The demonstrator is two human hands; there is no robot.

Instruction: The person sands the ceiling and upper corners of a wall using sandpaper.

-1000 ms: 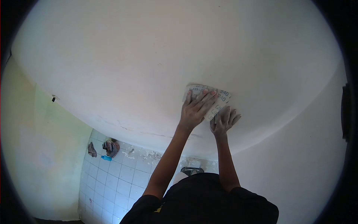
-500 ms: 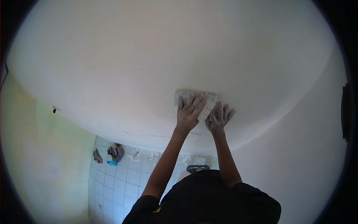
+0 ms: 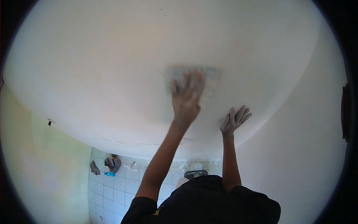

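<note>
My left hand [image 3: 187, 98], blurred by motion, presses a sheet of printed paper, which looks like sandpaper [image 3: 212, 76], flat against the pale wall [image 3: 112, 74]. Part of the sheet lies hidden under its fingers, and the rest sticks out above and to the right. Lower and further right, my right hand [image 3: 234, 119] rests on the wall with its fingers spread and nothing in it. Grey-white dust coats the fingers of both hands.
On the tiled floor [image 3: 119, 184] at the lower left lie a crumpled cloth or bag [image 3: 112, 163], a smaller dark rag [image 3: 94, 168] and a blue item [image 3: 109, 174]. A dark object [image 3: 195, 173] sits by the wall's foot. Flaked paint marks the wall base.
My left hand and the sheet have moved up the wall. My right hand has moved right and slightly down, away from the sheet's edge.
</note>
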